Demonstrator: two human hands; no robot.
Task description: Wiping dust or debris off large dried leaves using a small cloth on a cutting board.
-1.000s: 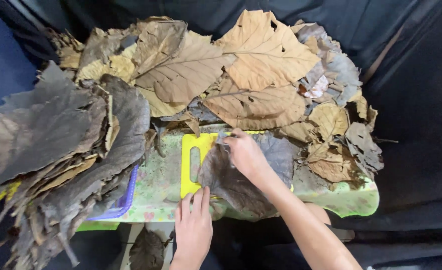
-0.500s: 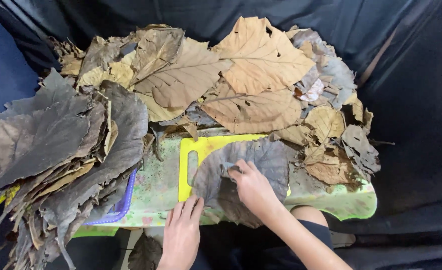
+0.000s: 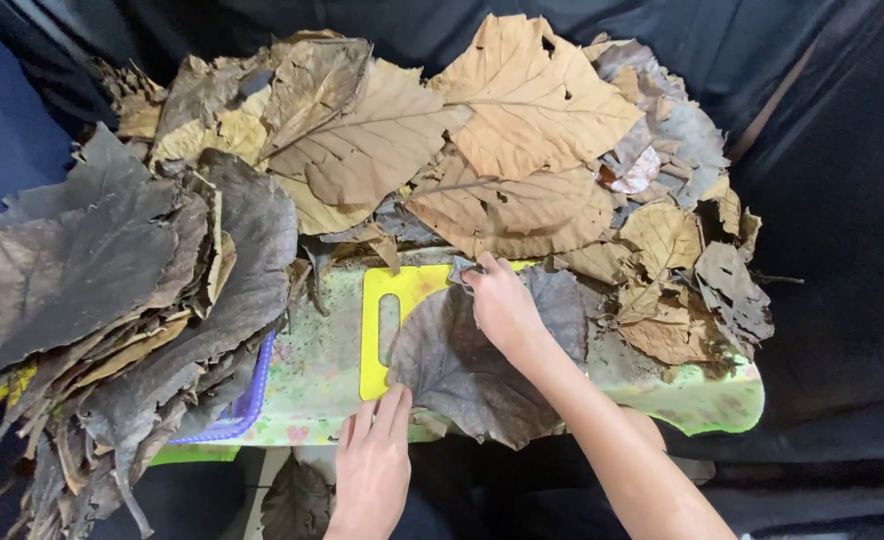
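Observation:
A large grey-brown dried leaf [image 3: 462, 365] lies spread flat on a yellow cutting board [image 3: 402, 295] with a handle slot. My right hand [image 3: 502, 305] presses down on the leaf's far edge, fingers flat. My left hand [image 3: 374, 465] rests at the near edge of the board, fingertips touching the leaf's near-left edge, fingers together. Neither hand grips anything. The board sits on a light green patterned table [image 3: 692, 395].
A stack of dark grey dried leaves [image 3: 112, 290] fills the left side, over a purple-rimmed tray [image 3: 247, 400]. A heap of tan and brown leaves [image 3: 442, 140] covers the back and right. Another leaf [image 3: 297, 500] lies below the table. Dark cloth surrounds everything.
The crumpled leaf has been opened out flat over the board. My right hand slid down across it, then back up to its far edge. My left hand stayed at the near edge.

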